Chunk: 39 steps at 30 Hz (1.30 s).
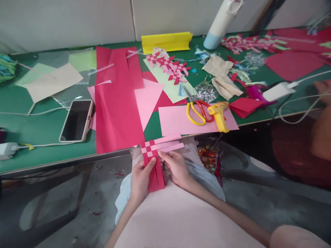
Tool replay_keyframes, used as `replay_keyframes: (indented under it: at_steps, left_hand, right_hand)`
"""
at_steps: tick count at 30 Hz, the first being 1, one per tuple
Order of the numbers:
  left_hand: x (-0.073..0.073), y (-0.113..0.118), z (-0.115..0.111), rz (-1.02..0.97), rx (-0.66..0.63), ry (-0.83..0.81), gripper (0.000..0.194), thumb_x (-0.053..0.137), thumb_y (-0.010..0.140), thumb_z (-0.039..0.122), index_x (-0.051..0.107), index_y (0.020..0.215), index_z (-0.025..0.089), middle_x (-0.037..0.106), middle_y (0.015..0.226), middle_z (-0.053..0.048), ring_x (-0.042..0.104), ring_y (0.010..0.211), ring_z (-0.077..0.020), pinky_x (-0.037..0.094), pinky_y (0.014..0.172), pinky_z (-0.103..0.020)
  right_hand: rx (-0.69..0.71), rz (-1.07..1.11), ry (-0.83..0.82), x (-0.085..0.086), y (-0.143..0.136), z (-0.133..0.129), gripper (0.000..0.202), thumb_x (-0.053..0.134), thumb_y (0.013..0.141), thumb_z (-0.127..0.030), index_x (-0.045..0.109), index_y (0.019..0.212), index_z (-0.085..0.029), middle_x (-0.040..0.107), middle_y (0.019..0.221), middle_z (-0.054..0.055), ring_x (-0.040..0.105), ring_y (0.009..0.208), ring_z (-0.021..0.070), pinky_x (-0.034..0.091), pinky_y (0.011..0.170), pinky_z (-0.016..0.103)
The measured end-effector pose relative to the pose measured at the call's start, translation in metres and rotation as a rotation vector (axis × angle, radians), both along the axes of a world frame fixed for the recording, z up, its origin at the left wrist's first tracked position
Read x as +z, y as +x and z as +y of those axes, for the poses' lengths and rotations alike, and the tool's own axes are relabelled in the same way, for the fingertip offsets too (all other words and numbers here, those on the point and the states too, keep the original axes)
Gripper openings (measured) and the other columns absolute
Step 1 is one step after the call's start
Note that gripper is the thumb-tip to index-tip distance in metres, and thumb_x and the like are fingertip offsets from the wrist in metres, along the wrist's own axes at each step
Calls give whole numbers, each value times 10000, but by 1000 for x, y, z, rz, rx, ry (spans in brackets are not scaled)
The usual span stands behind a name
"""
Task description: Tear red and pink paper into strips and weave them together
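A small weave of red and pink paper strips (148,148) is held over my lap, just below the table's front edge. Its crossed corner forms a checkered patch, with loose pink strips reaching right and red strips hanging down. My left hand (141,177) grips the red strips, thumb on top. My right hand (176,166) pinches at the right side of the weave beside the pink strips; its fingertips are partly hidden behind the paper. Finished-looking checkered paper pieces (172,65) lie on a pale green sheet farther back.
On the green table (51,120) lie large red sheets (119,113), a phone (77,120) and scissors (199,112). A yellow glue gun (219,117) rests on pink paper near the edge. A bottle (219,26) stands behind. Another person's arm (322,134) shows at right.
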<state>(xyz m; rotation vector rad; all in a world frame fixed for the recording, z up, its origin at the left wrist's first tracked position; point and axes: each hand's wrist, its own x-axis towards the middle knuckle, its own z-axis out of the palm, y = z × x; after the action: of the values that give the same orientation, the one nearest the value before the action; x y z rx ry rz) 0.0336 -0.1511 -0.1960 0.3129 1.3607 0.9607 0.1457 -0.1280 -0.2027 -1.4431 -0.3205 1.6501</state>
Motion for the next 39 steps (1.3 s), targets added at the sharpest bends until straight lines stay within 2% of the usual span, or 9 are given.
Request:
replay_keyframes:
  at_steps: [6, 14, 21, 29, 39]
  left_hand:
    - [-4, 0, 0, -2, -8, 17, 259, 777, 655, 403, 727, 755, 169, 695, 671, -6, 610, 573, -118, 467, 564, -211]
    - [-4, 0, 1, -23, -12, 10, 249, 779, 659, 392, 727, 752, 167, 704, 670, -9, 627, 577, -129, 484, 586, -224]
    - [-9, -1, 0, -53, -7, 23, 279, 782, 654, 382, 731, 816, 161, 722, 747, -33, 663, 655, -168, 497, 631, -258]
    - [-1, -1, 8, -82, -2, 7, 320, 812, 620, 363, 734, 839, 142, 714, 714, -48, 658, 616, -162, 489, 587, -245]
    - [-6, -2, 7, -72, -28, 30, 287, 804, 643, 349, 734, 822, 135, 712, 722, -54, 647, 620, -151, 513, 626, -259]
  right_hand:
    - [-21, 11, -1, -3, 0, -1, 379, 819, 533, -441, 566, 535, -158, 518, 465, -43, 379, 382, 49, 220, 391, 202]
    - [7, 147, -34, -4, 0, 0, 393, 815, 546, -425, 515, 522, -173, 478, 447, -56, 407, 398, 69, 280, 391, 207]
    - [-37, 70, -54, -6, -2, 0, 407, 828, 520, -430, 534, 505, -149, 503, 467, -48, 417, 407, 52, 261, 404, 191]
    - [5, -42, 25, -5, -3, -1, 367, 814, 549, -434, 601, 529, -135, 553, 485, -22, 419, 438, 58, 245, 423, 206]
    - [-40, -1, -4, -2, -4, 2, 374, 824, 529, -435, 597, 526, -138, 537, 465, -33, 389, 403, 45, 252, 400, 194]
